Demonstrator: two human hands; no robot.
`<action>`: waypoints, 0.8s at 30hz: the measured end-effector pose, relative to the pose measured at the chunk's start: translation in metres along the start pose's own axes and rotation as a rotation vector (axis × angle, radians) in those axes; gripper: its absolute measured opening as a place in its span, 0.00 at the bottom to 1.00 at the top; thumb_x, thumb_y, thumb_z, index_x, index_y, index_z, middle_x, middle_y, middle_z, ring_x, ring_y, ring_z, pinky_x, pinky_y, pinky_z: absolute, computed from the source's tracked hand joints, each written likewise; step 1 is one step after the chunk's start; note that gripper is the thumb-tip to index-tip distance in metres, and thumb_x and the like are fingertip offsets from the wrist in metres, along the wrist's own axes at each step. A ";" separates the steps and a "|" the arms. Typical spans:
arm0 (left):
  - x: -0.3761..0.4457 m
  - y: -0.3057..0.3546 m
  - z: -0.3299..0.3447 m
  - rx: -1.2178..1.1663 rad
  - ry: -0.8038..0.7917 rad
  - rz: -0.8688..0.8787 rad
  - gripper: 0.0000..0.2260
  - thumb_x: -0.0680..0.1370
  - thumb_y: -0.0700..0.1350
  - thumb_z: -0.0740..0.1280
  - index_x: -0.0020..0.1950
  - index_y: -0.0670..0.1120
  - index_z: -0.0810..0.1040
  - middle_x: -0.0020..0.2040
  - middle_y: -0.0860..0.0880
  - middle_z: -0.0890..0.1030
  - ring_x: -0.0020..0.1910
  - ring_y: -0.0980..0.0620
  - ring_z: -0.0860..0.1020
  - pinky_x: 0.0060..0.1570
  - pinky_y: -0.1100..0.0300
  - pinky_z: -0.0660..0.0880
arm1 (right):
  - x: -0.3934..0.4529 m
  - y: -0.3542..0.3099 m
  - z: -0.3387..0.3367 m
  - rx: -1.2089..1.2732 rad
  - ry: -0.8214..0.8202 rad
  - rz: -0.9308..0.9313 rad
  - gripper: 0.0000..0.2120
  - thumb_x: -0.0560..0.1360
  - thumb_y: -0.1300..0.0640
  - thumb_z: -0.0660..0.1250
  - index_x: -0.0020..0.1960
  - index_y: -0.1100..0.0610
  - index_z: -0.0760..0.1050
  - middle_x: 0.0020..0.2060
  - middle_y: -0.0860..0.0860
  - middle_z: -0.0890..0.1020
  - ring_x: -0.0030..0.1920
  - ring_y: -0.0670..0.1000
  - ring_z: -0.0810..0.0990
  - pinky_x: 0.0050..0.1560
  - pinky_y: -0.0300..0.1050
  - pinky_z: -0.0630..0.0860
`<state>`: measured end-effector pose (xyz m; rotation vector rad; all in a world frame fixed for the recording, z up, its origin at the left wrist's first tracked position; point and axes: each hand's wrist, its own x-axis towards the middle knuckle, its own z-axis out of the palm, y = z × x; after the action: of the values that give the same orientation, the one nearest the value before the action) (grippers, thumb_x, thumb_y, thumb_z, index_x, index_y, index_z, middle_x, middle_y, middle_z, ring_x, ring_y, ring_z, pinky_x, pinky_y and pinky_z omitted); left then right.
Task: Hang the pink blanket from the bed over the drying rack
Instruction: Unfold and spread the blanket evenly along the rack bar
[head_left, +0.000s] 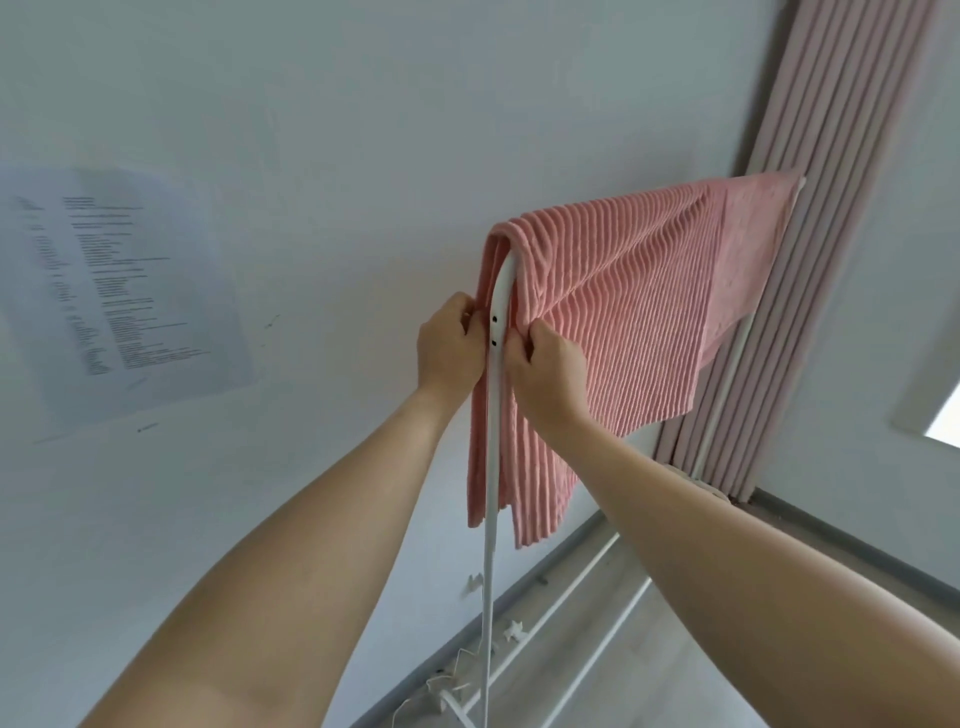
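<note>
The pink ribbed blanket (634, 312) lies draped over the top bar of the white drying rack (491, 467), hanging down on both sides. My left hand (449, 340) pinches the blanket's edge on the wall side of the rack's near upright. My right hand (550, 364) grips the blanket's edge on the room side, right beside the upright. Both hands sit at the same height, with the white post between them. The top bar itself is hidden under the fabric.
A white wall with a printed paper sheet (114, 291) stands to the left. Pink pleated curtains (810, 208) hang at the right behind the rack. The rack's lower rails (587, 623) and a white cable (441, 680) lie near the floor.
</note>
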<state>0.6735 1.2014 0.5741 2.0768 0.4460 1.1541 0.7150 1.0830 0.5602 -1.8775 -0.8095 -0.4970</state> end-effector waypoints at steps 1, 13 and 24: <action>-0.001 -0.001 0.000 0.007 -0.007 -0.009 0.09 0.80 0.43 0.60 0.41 0.44 0.75 0.36 0.50 0.80 0.36 0.48 0.79 0.38 0.49 0.77 | -0.001 -0.005 0.000 0.017 0.021 -0.010 0.15 0.79 0.58 0.61 0.34 0.57 0.67 0.25 0.46 0.69 0.25 0.45 0.65 0.27 0.38 0.60; 0.004 0.031 -0.010 -0.193 0.021 0.046 0.14 0.82 0.56 0.58 0.53 0.48 0.75 0.39 0.52 0.81 0.39 0.52 0.81 0.43 0.52 0.78 | 0.001 -0.003 0.002 -0.061 -0.045 -0.003 0.12 0.81 0.56 0.61 0.39 0.55 0.69 0.30 0.46 0.74 0.28 0.45 0.71 0.31 0.39 0.67; 0.013 0.050 -0.002 -0.024 -0.013 0.221 0.20 0.76 0.59 0.68 0.60 0.47 0.72 0.48 0.52 0.82 0.46 0.51 0.81 0.49 0.55 0.79 | 0.006 -0.018 -0.005 -0.001 -0.014 -0.143 0.05 0.77 0.64 0.61 0.46 0.59 0.76 0.31 0.48 0.78 0.28 0.49 0.76 0.30 0.42 0.71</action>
<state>0.6767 1.1755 0.6193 2.1515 0.1983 1.2649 0.7062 1.0848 0.5773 -1.8339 -0.9575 -0.5733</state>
